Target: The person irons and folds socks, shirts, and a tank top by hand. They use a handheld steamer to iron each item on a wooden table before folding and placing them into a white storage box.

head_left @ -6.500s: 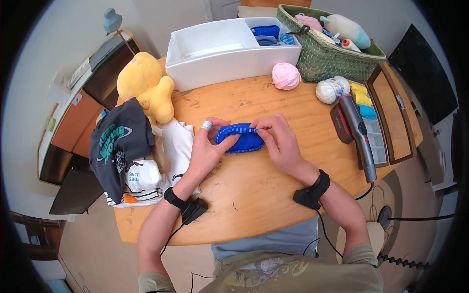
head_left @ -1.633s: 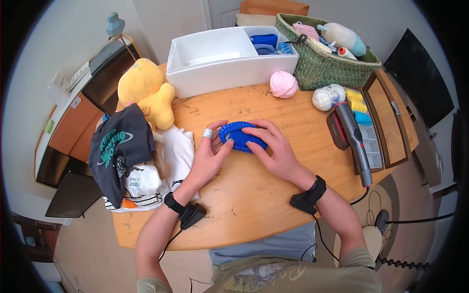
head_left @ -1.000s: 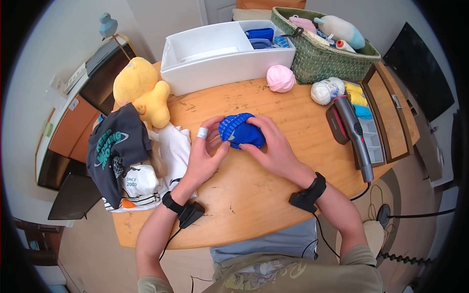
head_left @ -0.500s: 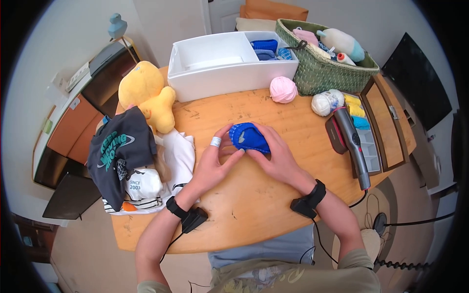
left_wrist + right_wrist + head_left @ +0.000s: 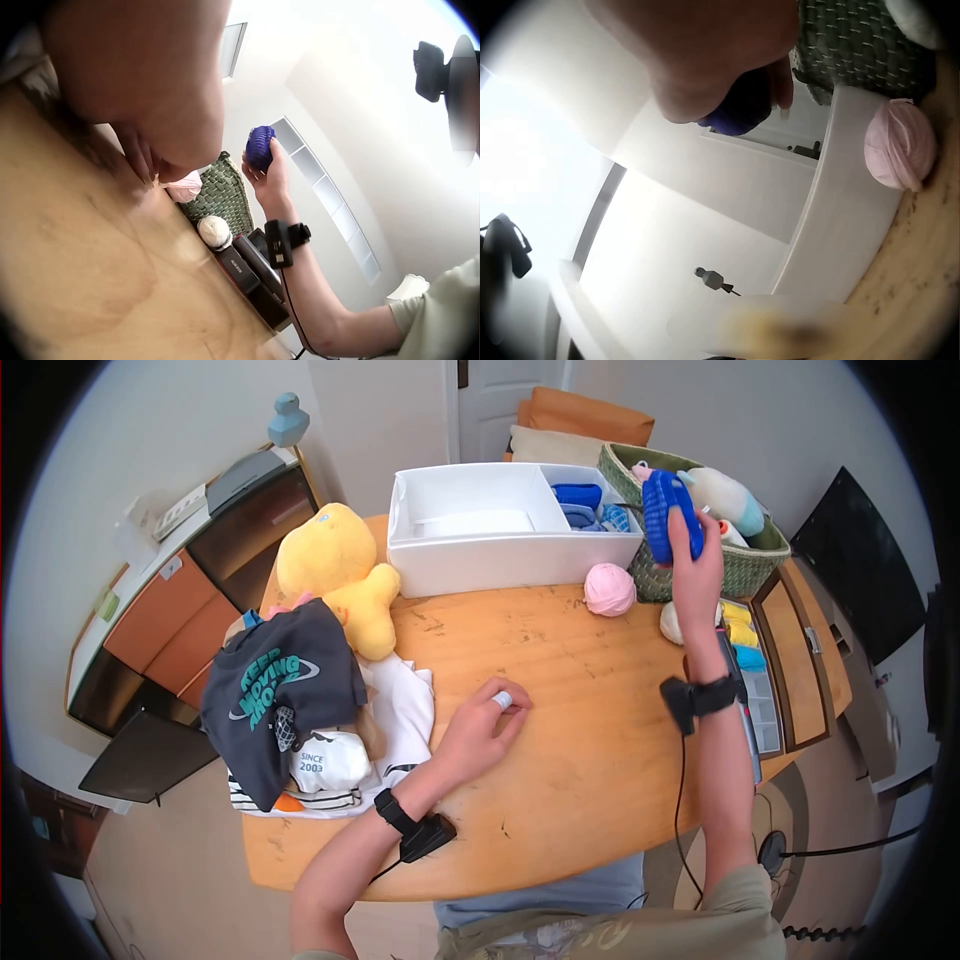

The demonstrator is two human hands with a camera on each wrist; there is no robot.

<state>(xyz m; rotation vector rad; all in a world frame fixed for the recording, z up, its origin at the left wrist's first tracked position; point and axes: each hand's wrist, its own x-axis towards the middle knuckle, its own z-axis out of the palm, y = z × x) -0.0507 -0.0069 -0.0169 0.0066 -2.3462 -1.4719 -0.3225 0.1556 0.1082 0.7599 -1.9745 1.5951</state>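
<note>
- Above the far right corner of the table (image 5: 580, 780): the right hand (image 5: 697, 580) is clamped on 1 blue ribbed fabric bundle (image 5: 658, 510), raised clear of the tabletop.
- Behind the bundle: green wicker basket (image 5: 745, 570). Left along the far edge: white 2-compartment bin (image 5: 510, 567).
- Mid-table: the left hand (image 5: 482, 732) has its fingers loosely curled, holding nothing.
- Drop risk: a slackened right grip could let the bundle fall or unfold. Probable landing point: basket or far edge.
- Roll risk: a low forearm sweep could push the pink yarn ball (image 5: 610, 590) or white yarn ball (image 5: 672, 624) toward a table edge.
- Snag risk: the right wrist cable (image 5: 681, 790) crosses the near edge; over-reaching could draw it tight.
</note>
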